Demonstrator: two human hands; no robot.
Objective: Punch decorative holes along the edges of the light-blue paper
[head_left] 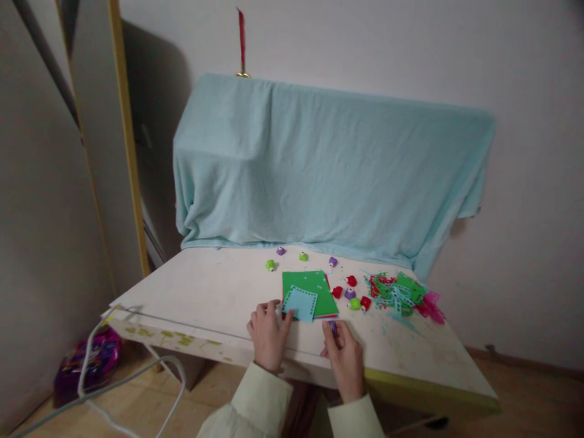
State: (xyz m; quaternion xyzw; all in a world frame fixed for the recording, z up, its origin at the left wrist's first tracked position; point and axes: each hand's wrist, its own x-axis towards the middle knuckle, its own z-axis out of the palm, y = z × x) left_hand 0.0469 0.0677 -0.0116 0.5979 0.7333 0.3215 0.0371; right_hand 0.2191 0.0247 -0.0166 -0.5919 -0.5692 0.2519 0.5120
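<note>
Pale-blue paper square (301, 303) under left hand's (267, 336) fingertips, edges punched.

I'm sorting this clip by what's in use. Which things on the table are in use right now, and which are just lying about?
In use:
left hand touching the light blue paper square
right hand pinching a small purple punch
green sheet beneath the square

Lying about:
paper scrap pile
red, green and purple punches
draped blue cloth
white cable
</note>
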